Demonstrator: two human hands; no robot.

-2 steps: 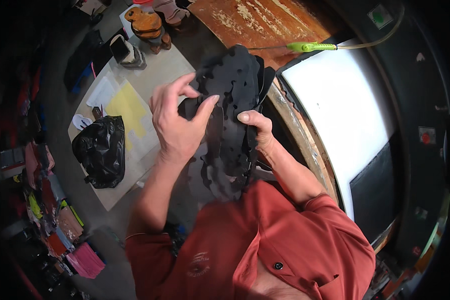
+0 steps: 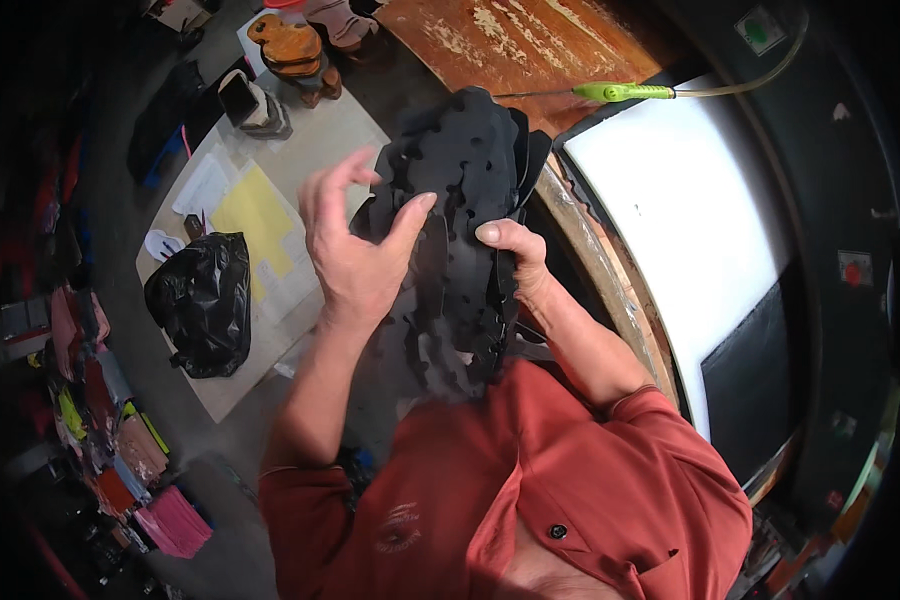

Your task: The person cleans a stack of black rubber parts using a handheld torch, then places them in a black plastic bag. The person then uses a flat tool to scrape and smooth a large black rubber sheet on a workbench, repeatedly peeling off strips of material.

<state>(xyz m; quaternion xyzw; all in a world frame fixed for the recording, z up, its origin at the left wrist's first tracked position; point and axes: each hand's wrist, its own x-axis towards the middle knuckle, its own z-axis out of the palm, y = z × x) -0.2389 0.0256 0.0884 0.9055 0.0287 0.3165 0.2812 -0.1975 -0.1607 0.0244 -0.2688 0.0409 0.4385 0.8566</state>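
A bundle of black, pliable sheet material (image 2: 460, 180) with scalloped cut-outs and notches hangs upright in front of my red shirt. My right hand (image 2: 518, 258) grips its right edge, the thumb lying on top and the other fingers hidden behind. At the left side, my left hand (image 2: 355, 245) has its thumb stretched across the bundle's face and its fingers spread apart, slightly blurred. Nothing shows between the left thumb and fingers. What the sheet is made of I cannot tell.
On the right stands a white board (image 2: 685, 220) with a dark panel; a green-handled tool (image 2: 620, 92) on a hose lies beyond it, by a worn brown board (image 2: 510, 45). A pale table (image 2: 220, 395) at left bears a black plastic bag (image 2: 210, 305) and papers.
My left fingers have drawn back a little to the left, away from the black sheet, and opened wider. The right hand stays about where it was.
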